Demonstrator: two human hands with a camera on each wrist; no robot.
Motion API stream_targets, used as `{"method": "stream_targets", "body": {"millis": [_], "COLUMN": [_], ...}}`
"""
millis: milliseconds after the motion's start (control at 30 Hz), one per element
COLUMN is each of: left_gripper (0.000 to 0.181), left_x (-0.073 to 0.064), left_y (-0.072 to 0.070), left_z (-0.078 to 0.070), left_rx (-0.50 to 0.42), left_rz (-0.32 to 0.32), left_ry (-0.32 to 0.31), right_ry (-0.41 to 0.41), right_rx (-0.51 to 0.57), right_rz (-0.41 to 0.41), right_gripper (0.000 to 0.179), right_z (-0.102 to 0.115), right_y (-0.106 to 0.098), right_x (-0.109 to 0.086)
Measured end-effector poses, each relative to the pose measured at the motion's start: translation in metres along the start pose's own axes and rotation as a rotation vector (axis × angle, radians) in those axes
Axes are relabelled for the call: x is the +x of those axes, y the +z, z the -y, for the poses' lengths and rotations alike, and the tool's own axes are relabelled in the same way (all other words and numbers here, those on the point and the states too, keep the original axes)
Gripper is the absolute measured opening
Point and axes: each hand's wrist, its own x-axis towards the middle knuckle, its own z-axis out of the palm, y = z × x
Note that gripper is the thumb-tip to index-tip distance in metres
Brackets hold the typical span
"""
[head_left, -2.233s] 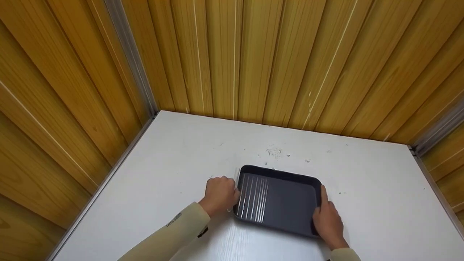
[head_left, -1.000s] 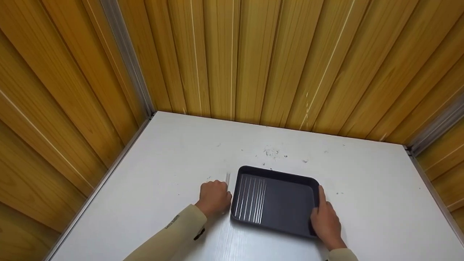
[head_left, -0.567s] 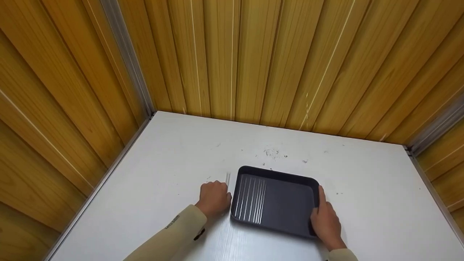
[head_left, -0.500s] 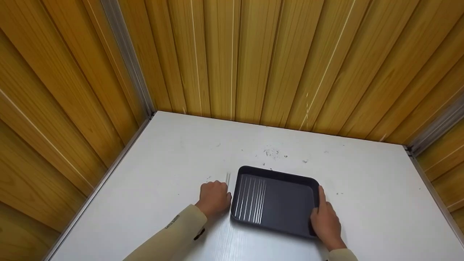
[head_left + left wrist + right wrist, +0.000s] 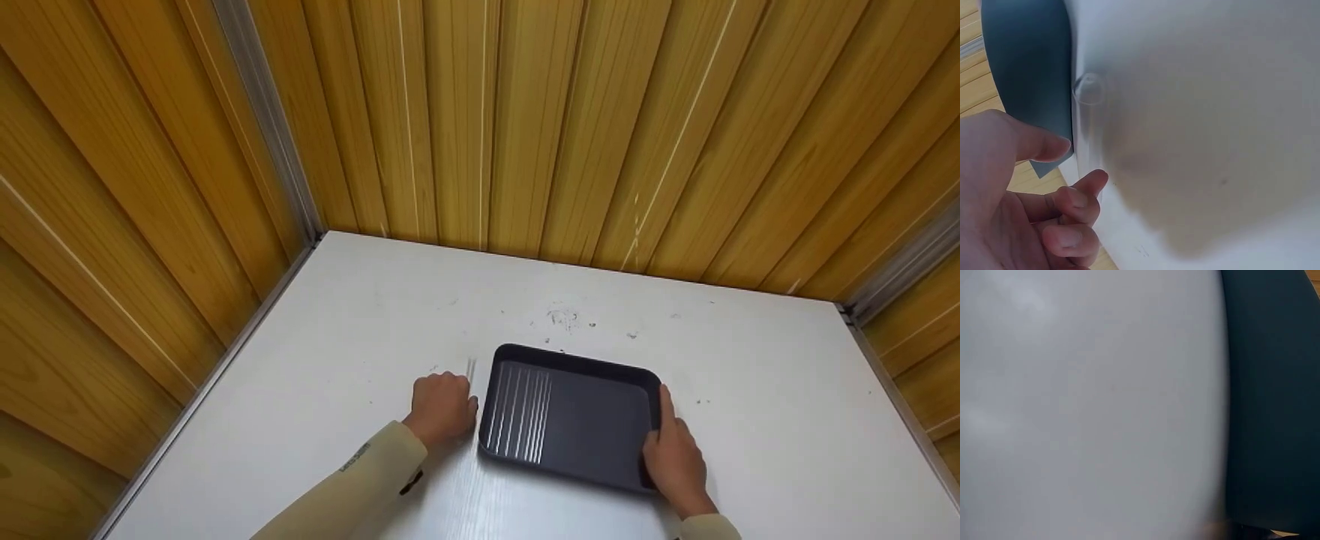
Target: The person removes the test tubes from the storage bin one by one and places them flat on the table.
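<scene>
A dark grey rectangular tray [image 5: 592,420] lies flat on the white table, with shiny ridges across its left part. At its right side my right hand [image 5: 677,457] grips the wall, thumb over the rim and index finger along the outside. In the right wrist view only the tray's dark outer wall [image 5: 1275,405] shows clearly. Beside the tray's left wall lies a clear tube [image 5: 1090,93], mostly covered by my left hand [image 5: 441,409] in the head view. The left wrist view shows that hand's thumb and loosely bent fingers apart, next to the tube without closing round it.
The white table [image 5: 360,322] has small dark marks behind the tray. Yellow wood-patterned walls [image 5: 517,135] rise at the back and both sides, with a metal post [image 5: 274,120] in the left corner.
Since the earliest frame, my left hand and the clear tube have shifted slightly left, leaving a narrow gap from the tray. Over the last half second hardly anything moves; the right hand keeps its grip.
</scene>
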Motion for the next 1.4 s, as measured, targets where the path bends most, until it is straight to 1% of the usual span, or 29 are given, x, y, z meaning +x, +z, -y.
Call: {"method": "stream_targets", "body": {"millis": [200, 333, 433, 533, 633, 767, 900, 1033, 1133, 1233, 1400], "left_gripper": [0.032, 0.031, 0.032, 0.033, 0.031, 0.031, 0.03, 0.034, 0.041, 0.043, 0.043], "left_x": [0.0, 0.001, 0.0, 0.0, 0.0, -0.001, -0.001, 0.002, 0.004, 0.006, 0.006], "left_y": [-0.003, -0.006, -0.011, -0.016, -0.02, -0.025, -0.029, -0.029, -0.028, -0.027, -0.025], "left_z": [0.001, 0.0, -0.002, -0.006, -0.012, -0.022, -0.032, -0.04, -0.046, -0.054, -0.066], "left_rx": [-0.003, -0.005, 0.005, 0.009, 0.004, 0.005, 0.006, 0.005, 0.0, -0.013, -0.021], "left_rz": [-0.002, 0.008, 0.004, -0.017, -0.04, -0.068, -0.076, -0.079, -0.065, -0.051, -0.088], "left_ry": [-0.002, -0.006, -0.005, 0.001, 0.011, 0.054, 0.085, 0.11, 0.127, 0.138, 0.181], "right_ry": [0.001, -0.003, -0.013, -0.024, -0.027, -0.013, -0.002, -0.005, -0.008, -0.007, -0.014], "right_rx": [-0.014, -0.019, -0.025, -0.031, -0.03, -0.025, -0.023, -0.024, -0.02, -0.014, -0.015], "right_rz": [0.009, 0.006, 0.001, 0.001, 0.004, 0.018, 0.038, 0.034, 0.031, 0.032, 0.019], "right_gripper": [0.072, 0.072, 0.071, 0.071, 0.071, 0.07, 0.07, 0.071, 0.07, 0.07, 0.071], "right_z": [0.001, 0.001, 0.001, 0.0, 0.0, -0.001, -0.001, -0.002, -0.002, -0.002, -0.002], "right_y": [-0.002, -0.001, -0.001, 0.0, -0.001, -0.002, -0.003, -0.003, -0.003, -0.003, -0.002], "right_x": [0.0, 0.0, 0.001, 0.002, 0.004, 0.006, 0.007, 0.007, 0.007, 0.007, 0.007]}}
